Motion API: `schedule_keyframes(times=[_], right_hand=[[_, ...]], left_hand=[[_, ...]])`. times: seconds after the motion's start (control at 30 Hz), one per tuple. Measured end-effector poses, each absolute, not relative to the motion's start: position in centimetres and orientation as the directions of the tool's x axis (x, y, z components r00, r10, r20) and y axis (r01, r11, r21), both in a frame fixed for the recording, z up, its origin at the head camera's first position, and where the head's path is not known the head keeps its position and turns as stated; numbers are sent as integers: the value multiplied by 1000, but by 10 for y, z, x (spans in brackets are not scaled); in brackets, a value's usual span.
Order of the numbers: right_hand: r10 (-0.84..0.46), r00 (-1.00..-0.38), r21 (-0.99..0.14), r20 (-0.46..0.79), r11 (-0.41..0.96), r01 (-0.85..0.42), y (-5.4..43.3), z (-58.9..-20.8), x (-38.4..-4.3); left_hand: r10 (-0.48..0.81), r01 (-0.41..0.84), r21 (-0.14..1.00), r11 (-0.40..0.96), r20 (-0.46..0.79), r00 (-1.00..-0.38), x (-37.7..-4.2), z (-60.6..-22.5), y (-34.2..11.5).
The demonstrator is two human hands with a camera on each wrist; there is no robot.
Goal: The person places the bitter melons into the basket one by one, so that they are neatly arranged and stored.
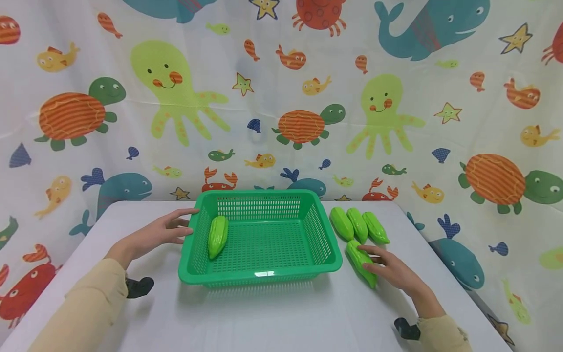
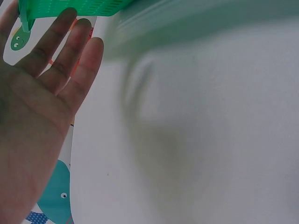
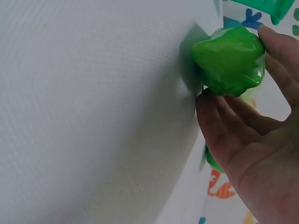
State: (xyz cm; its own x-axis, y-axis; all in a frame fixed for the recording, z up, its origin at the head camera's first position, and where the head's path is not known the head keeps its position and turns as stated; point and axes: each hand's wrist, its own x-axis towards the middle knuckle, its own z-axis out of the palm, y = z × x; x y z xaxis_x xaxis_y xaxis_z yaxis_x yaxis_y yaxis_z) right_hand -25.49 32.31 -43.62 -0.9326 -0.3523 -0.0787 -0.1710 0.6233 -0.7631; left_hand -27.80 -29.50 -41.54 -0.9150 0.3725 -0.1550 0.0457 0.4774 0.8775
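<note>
A green bitter melon (image 1: 361, 264) with a glossy, bumpy skin lies on the table right of the green basket (image 1: 259, 275). My right hand (image 1: 393, 269) holds it, thumb on one side and fingers on the other. In the right wrist view the tapered end of this bitter melon (image 3: 229, 60) faces the camera. My left hand (image 1: 164, 229) touches the basket's left rim with its fingers extended; the left wrist view shows that hand (image 2: 42, 93) from the palm side. Inside the basket, against its left wall, lies another bitter melon (image 1: 218, 236).
Three more bitter melons (image 1: 357, 225) lie side by side behind the right hand, close to the basket's right side. The white table (image 1: 281, 318) ends at a curtain (image 1: 272, 166) printed with sea animals, which hangs behind and around it.
</note>
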Motion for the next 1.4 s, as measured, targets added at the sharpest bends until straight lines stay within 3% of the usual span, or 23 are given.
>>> schedule_keyframes(times=[0.5, 0.73, 1.03, 1.4], right_hand=[[-307, -929, -749, -205, 661, -53, 318, -432, -257], [-332, -916, -739, -224, 670, -62, 318, -433, -258], [-377, -907, -720, -188, 681, -134, 318, -434, -258], [-298, -944, -753, -140, 652, -94, 314, -428, -263]], left_hand=[[373, 45, 879, 474, -154, -915, -279, -415, -296], [378, 50, 878, 477, -153, -913, -280, -415, -297], [382, 53, 879, 473, -151, -912, -281, -416, -297], [383, 55, 879, 474, -150, -911, -281, -414, -296]])
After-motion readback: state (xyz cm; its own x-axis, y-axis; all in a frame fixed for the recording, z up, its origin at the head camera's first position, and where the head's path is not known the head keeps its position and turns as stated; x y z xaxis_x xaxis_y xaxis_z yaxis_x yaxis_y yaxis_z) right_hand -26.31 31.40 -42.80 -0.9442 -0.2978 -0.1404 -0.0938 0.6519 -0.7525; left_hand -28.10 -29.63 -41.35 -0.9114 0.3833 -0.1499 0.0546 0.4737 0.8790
